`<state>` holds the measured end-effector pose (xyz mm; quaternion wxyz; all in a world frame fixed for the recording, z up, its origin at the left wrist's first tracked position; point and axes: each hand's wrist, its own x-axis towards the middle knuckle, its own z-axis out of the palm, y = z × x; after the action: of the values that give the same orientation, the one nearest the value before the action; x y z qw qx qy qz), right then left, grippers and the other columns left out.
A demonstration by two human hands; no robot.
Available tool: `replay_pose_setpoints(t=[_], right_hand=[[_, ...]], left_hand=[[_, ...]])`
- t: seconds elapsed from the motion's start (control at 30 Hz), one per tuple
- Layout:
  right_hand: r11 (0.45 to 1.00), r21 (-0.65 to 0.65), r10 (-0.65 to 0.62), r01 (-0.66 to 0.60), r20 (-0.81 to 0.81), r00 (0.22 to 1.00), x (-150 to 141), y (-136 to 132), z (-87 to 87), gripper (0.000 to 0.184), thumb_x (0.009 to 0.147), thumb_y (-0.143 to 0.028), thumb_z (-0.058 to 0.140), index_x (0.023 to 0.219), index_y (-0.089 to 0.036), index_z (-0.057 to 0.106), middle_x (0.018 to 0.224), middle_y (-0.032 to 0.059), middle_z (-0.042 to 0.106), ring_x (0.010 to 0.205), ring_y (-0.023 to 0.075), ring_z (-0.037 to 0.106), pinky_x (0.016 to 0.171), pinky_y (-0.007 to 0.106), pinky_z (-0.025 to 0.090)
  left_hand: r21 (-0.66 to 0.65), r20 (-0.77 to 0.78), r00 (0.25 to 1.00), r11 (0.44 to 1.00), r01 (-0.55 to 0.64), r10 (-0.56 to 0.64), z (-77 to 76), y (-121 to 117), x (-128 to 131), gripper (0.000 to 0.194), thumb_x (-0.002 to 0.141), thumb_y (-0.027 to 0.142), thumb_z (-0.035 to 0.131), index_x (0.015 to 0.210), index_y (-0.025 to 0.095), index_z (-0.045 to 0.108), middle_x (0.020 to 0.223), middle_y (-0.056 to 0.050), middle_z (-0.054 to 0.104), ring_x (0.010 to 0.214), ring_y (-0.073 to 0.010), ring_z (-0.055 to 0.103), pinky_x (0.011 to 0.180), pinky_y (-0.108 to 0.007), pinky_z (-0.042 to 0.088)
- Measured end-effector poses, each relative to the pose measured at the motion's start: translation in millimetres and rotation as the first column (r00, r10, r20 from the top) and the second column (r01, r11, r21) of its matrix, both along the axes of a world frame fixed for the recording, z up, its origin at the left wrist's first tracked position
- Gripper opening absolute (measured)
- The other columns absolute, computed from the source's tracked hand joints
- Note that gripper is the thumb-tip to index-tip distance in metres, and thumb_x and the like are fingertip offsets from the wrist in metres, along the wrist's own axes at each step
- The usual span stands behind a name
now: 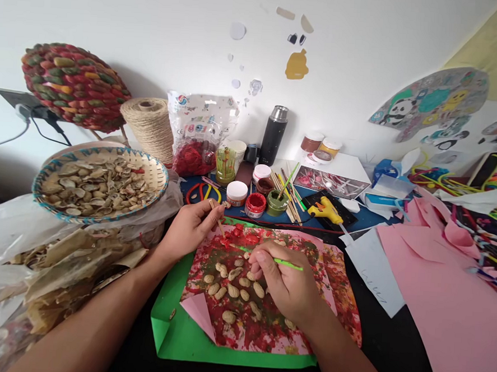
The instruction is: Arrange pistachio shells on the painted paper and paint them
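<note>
My left hand (191,227) is closed round a thin wooden stick (218,220) whose lower end carries a small red-painted piece (226,243). My right hand (287,284) pinches a green-handled paintbrush (286,262), its tip reaching that red piece. Both hands hover over a paint-smeared pink sheet (335,281) lying on green paper (172,327). Several unpainted peanuts (234,289) lie on the sheet just under my right hand.
Open jars of red paint (255,204) and green paint (276,202), a white-lidded jar (237,192), brushes, scissors (201,193) and a yellow glue gun (325,209) stand behind. A woven basket of shells (99,182) and twine spool (149,126) sit left. Pink paper (444,288) covers the right.
</note>
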<state>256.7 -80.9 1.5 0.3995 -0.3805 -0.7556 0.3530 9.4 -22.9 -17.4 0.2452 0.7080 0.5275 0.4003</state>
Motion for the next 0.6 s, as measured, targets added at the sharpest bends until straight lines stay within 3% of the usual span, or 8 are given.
replay_pose_setpoints(t=[0.1,0.3,0.5,0.6], right_hand=[[1.000,-0.024,0.015,-0.015,0.000,1.000,-0.1,0.4,-0.5,0.033,0.113,-0.035,0.048,0.092,-0.023,0.070,0.078,0.0014,0.072,0.068,0.0156,0.070,0.066,0.024,0.053],[1.000,-0.006,-0.028,0.029,0.056,0.998,-0.7,2.0,1.2,0.036,0.113,-0.034,0.047,0.084,-0.022,0.066,0.069,0.0004,0.069,0.061,0.0147,0.069,0.063,0.025,0.052],[0.999,-0.047,-0.016,0.018,0.027,1.000,-1.3,1.5,0.6,0.035,0.113,-0.038,0.047,0.092,-0.022,0.070,0.080,0.0034,0.075,0.065,0.0160,0.072,0.062,0.025,0.054],[0.999,-0.032,-0.016,0.018,0.066,0.998,-1.3,1.7,2.7,0.038,0.113,-0.039,0.046,0.087,-0.023,0.067,0.073,0.0021,0.071,0.063,0.0159,0.070,0.061,0.025,0.053]], left_hand=[[0.004,-0.002,1.000,1.000,0.000,0.000,0.1,0.1,0.2,0.045,0.106,0.052,0.049,0.074,0.020,0.054,0.065,0.004,0.054,0.062,-0.0130,0.048,0.061,-0.025,0.038],[-0.004,0.000,1.000,1.000,-0.008,0.008,1.1,-0.2,0.0,0.046,0.105,0.053,0.049,0.074,0.020,0.054,0.065,0.003,0.054,0.061,-0.0133,0.048,0.061,-0.025,0.038],[-0.007,-0.002,1.000,1.000,-0.003,0.003,3.0,-0.9,0.7,0.048,0.105,0.056,0.048,0.073,0.021,0.054,0.064,0.002,0.056,0.061,-0.0141,0.049,0.060,-0.025,0.039],[-0.004,-0.004,1.000,1.000,-0.003,0.003,3.2,-0.9,1.1,0.048,0.105,0.056,0.047,0.073,0.021,0.054,0.064,0.002,0.056,0.061,-0.0141,0.049,0.060,-0.025,0.039]])
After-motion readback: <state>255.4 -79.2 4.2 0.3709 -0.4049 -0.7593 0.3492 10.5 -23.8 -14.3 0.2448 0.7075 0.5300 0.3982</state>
